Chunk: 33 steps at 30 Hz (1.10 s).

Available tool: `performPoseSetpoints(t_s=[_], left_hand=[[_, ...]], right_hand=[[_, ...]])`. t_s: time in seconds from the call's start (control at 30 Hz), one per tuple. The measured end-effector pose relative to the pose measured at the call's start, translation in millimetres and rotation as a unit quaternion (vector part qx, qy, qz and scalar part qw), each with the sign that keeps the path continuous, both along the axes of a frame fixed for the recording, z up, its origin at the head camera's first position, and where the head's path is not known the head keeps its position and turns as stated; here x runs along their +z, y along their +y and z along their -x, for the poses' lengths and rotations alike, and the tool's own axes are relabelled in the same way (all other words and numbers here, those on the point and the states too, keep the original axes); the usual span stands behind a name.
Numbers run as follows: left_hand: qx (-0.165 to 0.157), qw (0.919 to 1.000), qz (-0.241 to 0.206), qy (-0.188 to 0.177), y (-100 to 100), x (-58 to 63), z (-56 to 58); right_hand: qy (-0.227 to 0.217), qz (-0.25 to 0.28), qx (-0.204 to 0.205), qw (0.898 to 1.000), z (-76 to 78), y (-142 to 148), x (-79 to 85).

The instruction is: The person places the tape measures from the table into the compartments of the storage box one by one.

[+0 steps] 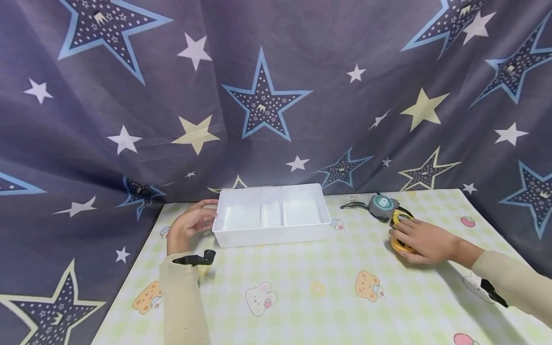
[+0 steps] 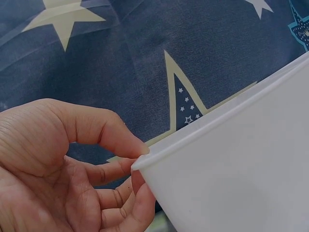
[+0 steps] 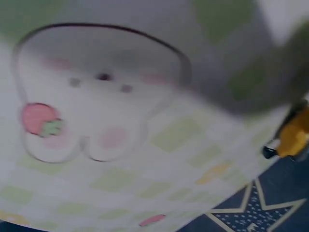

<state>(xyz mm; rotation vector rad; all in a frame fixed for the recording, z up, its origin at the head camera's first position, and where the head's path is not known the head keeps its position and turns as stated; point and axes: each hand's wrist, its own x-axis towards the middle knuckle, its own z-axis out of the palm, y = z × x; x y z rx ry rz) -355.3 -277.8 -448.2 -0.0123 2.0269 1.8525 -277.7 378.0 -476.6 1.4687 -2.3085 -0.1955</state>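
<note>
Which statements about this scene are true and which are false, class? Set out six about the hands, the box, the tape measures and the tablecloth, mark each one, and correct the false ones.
1. The left hand touches the white box. True.
2. The white box is covered by a lid. False: its top is open.
3. The right hand grips the yellow tape measure. True.
4. The grey tape measure lies on the tablecloth, outside the white box. True.
5. The tablecloth is plain black. False: it is pale green and white checked, with cartoon prints.
6. The yellow tape measure is inside the white box. False: it is outside, under the right hand.
</note>
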Motion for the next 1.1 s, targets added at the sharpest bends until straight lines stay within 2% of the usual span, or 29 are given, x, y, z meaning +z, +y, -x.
performPoseSetpoints(t_s=[0.37, 0.6, 0.8, 1.1], left_hand=[[-0.003, 1.0, -0.002, 0.0, 0, 1.0, -2.4], [0.004, 1.0, -0.005, 0.001, 1, -0.8, -2.8], [0.008, 1.0, 0.002, -0.004, 3, -1.7, -1.8], [0.005, 0.9999, 0.015, -0.001, 0, 1.1, -1.7]], right_hand=[[0.062, 0.034, 0.015, 0.997, 26.3, -47, 53.4], [0.079, 0.044, 0.038, 0.995, 40.6, -81, 83.1], [0.094, 0.023, 0.042, 0.994, 50.3, -102, 99.1], [0.074, -0.001, 0.039, 0.996, 64.2, -134, 114.3]])
